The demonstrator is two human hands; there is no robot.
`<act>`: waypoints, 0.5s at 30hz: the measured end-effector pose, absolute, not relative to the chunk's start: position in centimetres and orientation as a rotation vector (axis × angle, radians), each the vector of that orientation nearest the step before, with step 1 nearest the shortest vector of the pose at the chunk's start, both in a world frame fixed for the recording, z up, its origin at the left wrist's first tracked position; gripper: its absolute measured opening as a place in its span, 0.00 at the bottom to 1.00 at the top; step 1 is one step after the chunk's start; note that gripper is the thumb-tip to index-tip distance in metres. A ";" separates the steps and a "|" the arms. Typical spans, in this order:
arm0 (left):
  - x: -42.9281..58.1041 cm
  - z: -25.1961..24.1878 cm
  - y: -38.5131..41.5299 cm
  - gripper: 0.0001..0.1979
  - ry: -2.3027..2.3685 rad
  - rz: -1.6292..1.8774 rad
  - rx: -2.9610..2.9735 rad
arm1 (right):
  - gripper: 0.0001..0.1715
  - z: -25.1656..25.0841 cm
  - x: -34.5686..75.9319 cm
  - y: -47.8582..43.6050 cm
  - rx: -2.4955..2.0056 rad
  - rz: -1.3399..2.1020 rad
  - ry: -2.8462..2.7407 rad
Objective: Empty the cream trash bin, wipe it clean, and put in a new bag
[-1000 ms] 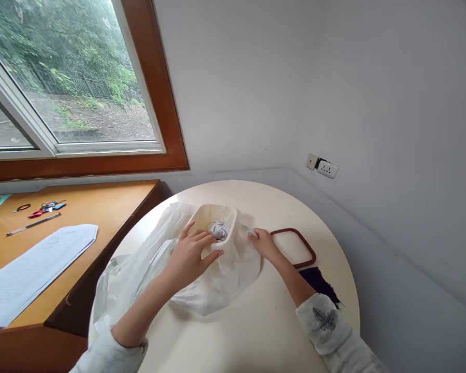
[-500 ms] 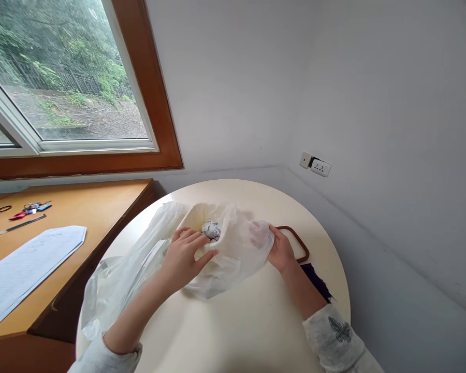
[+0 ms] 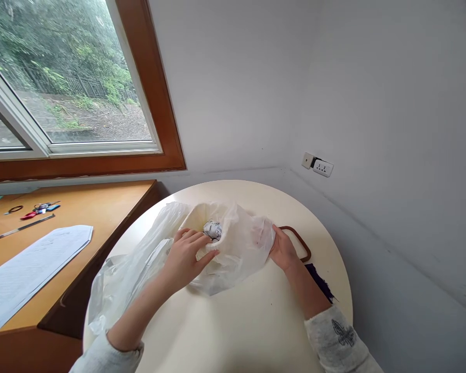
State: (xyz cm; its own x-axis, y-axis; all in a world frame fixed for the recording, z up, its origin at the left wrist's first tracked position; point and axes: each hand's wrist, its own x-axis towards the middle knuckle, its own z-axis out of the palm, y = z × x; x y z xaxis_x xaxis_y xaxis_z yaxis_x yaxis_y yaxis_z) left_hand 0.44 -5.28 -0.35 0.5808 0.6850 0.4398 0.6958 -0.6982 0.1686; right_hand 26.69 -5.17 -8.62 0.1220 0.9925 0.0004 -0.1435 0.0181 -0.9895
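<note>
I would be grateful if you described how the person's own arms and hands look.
The left hand and right hand are gloveless, with no watch visible. The left sleeve and right sleeve are pale grey, ending on the forearms; the right one bears a dark motif.

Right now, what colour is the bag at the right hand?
Translucent white: the bag shows best in head view.

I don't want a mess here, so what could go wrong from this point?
The thin plastic bag stretches out to the right hand, so a hard pull might tear it. That pull could also tip the white container, though the left hand is at its rim, and spill the crumpled ball. The brown frame lies close by and might get knocked.
</note>
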 end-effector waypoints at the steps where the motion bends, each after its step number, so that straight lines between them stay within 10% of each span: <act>1: 0.4 -0.3 -5.3 0.12 -1.214 -0.755 -2.775 | 0.25 -8.6 27.0 -5.2 -1.274 1.086 -1.083; 15: 0.3 -2.2 -6.0 0.14 -1.287 -1.134 -2.904 | 0.24 -3.6 22.5 -3.9 -0.990 0.983 -1.130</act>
